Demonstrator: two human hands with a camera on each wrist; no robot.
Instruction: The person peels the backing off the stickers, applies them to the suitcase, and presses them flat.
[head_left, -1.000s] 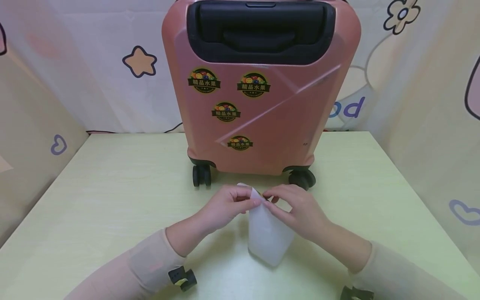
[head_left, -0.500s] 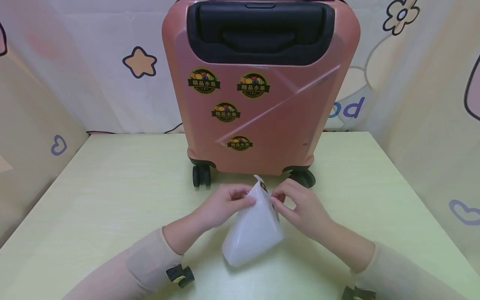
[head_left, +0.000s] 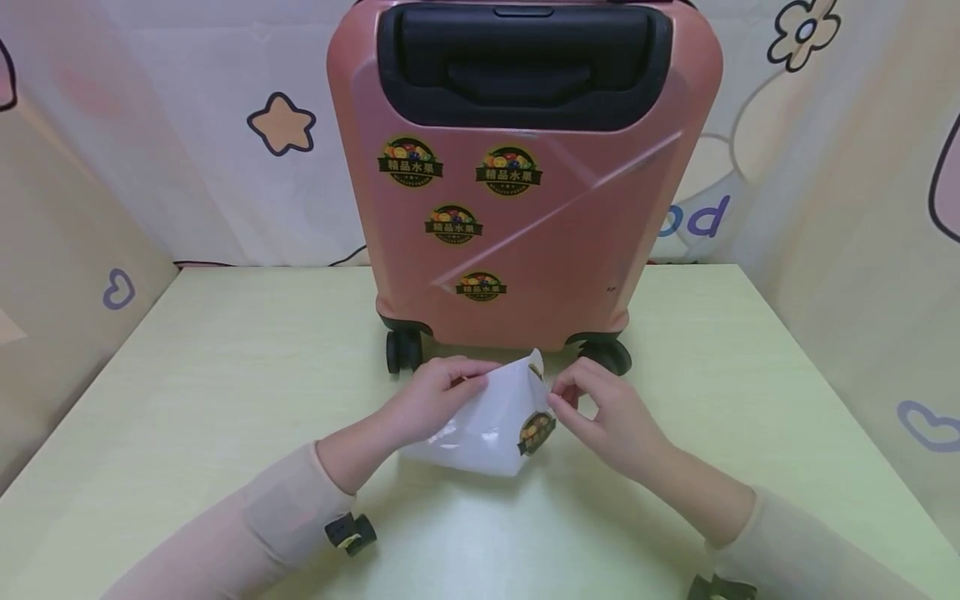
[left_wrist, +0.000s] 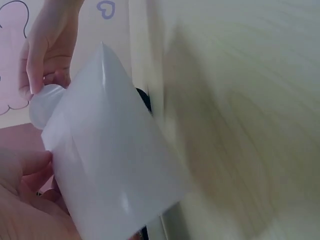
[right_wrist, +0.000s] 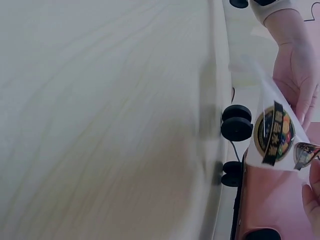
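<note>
My left hand [head_left: 423,406] grips a white sticker sheet [head_left: 480,429] by its upper edge, thumb in front, above the table. A round fruit sticker [head_left: 536,432] with a dark banner shows on the sheet's right part. Another sticker [right_wrist: 306,154] sits by the edge, bent and partly hidden. My right hand [head_left: 615,417] pinches at that edge with thumb and forefinger. From the left wrist view, a pale round sticker back [left_wrist: 44,107] stands out from the sheet at the right fingertips.
A pink suitcase [head_left: 540,250] stands behind my hands on the pale table [head_left: 247,367]. Several matching fruit stickers [head_left: 481,287] are on its front. Its black wheels [head_left: 405,350] are just beyond the sheet. Printed cloth [head_left: 187,150] hangs behind and at both sides.
The sheet has swung to the left and tilted, so its printed side now shows. My left hand has shifted slightly left; my right hand has moved slightly right, still at the sheet's edge.
</note>
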